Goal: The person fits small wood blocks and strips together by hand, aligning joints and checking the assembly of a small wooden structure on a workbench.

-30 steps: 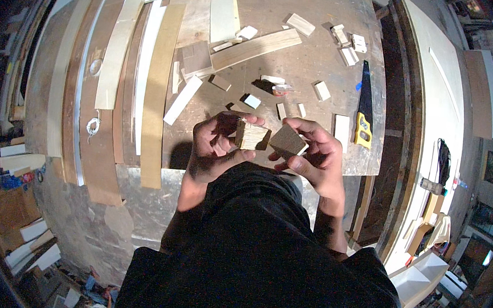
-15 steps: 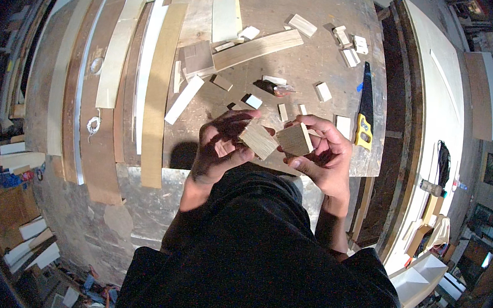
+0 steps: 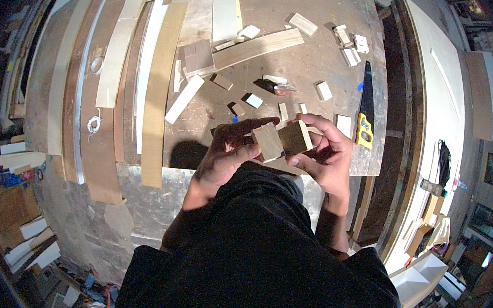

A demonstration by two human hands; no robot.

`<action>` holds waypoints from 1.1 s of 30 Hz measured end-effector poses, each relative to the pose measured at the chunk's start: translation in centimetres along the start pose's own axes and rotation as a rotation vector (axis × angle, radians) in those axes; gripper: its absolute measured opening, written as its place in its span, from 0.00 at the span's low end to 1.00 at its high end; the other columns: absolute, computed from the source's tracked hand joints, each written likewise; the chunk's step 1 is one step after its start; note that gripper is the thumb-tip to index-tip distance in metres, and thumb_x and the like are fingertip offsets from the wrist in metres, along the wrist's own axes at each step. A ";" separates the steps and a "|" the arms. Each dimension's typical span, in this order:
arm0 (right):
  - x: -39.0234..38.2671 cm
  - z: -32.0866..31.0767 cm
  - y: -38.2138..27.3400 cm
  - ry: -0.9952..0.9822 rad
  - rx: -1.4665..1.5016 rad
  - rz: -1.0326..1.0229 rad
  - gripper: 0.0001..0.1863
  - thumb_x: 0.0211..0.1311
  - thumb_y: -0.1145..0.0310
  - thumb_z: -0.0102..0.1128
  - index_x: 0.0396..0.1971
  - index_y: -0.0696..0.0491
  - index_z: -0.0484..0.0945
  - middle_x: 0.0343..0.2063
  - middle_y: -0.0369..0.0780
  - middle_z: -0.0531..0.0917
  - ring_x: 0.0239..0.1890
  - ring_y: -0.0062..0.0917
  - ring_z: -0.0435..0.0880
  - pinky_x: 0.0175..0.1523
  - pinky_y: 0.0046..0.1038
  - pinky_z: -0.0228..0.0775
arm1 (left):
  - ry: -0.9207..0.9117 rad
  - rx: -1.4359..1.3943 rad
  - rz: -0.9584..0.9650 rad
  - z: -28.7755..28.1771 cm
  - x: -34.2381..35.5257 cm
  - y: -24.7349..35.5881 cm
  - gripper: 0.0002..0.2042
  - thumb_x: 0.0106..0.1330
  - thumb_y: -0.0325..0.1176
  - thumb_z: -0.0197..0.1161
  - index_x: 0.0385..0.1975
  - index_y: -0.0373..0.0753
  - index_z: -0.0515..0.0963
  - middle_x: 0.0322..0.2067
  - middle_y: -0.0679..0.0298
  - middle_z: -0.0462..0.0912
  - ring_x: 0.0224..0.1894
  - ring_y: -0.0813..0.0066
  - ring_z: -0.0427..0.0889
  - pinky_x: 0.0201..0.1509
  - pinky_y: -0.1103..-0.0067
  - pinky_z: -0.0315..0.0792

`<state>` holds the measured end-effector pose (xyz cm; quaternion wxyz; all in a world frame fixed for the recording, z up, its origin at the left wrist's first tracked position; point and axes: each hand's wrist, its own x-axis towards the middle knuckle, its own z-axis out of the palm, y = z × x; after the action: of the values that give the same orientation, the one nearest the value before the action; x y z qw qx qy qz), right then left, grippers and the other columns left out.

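My left hand (image 3: 226, 155) grips a light wooden block (image 3: 268, 142) between thumb and fingers, above the near edge of the workbench. My right hand (image 3: 329, 156) pinches a second wooden block (image 3: 296, 138), its thumb below and fingers above. The two blocks meet or nearly meet side by side; I cannot tell if they touch all along. Just beyond my hands lie small wood offcuts, among them a white-faced block (image 3: 253, 100) and a narrow block (image 3: 283, 111). To the right of my right hand rests a handsaw with a yellow handle (image 3: 365, 129).
Long boards and strips (image 3: 159, 93) cover the left of the workbench (image 3: 325, 55). A longer plank (image 3: 258, 50) lies across its middle, near a dark tool with a reddish, clear part (image 3: 274, 87). Further right stands another table with a pale top (image 3: 438, 106).
My left hand has moved right and turned its block, bringing it against or close to the other one. My right hand has hardly shifted; its block is slightly turned.
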<state>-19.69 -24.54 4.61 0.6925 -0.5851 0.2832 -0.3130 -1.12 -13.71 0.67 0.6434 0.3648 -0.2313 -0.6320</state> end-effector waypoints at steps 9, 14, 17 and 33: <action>-0.2 0.0 -0.1 0.056 0.051 0.152 0.35 0.43 0.89 0.75 0.56 0.62 0.76 0.51 0.44 0.83 0.52 0.28 0.84 0.51 0.26 0.82 | 0.048 0.064 0.200 -1.3 0.2 0.4 0.32 0.59 0.31 0.72 0.64 0.30 0.70 0.55 0.57 0.80 0.57 0.71 0.79 0.61 0.75 0.74; -0.3 -0.4 0.4 -0.084 0.054 0.152 0.33 0.45 0.84 0.76 0.56 0.62 0.78 0.47 0.43 0.85 0.50 0.25 0.84 0.55 0.28 0.76 | 0.012 0.176 0.268 -1.6 0.6 1.6 0.32 0.60 0.24 0.69 0.66 0.29 0.66 0.56 0.55 0.79 0.59 0.71 0.78 0.64 0.75 0.73; -0.2 0.0 0.4 -0.099 0.112 0.179 0.36 0.46 0.78 0.78 0.58 0.66 0.73 0.46 0.49 0.84 0.43 0.35 0.88 0.44 0.30 0.85 | -0.022 0.168 0.299 -1.1 0.7 2.0 0.30 0.62 0.23 0.67 0.66 0.28 0.67 0.55 0.53 0.79 0.58 0.71 0.79 0.64 0.74 0.72; -0.2 0.3 0.1 -0.095 0.141 0.173 0.31 0.46 0.87 0.74 0.55 0.64 0.77 0.46 0.42 0.85 0.41 0.23 0.86 0.41 0.24 0.83 | 0.008 0.355 0.338 -0.2 0.8 2.9 0.28 0.63 0.25 0.66 0.64 0.27 0.69 0.54 0.51 0.81 0.55 0.71 0.81 0.62 0.74 0.73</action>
<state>-19.57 -24.17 4.61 0.7691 -0.5224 0.2766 -0.2432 0.99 -14.63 2.60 0.6668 0.4306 -0.3939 -0.4634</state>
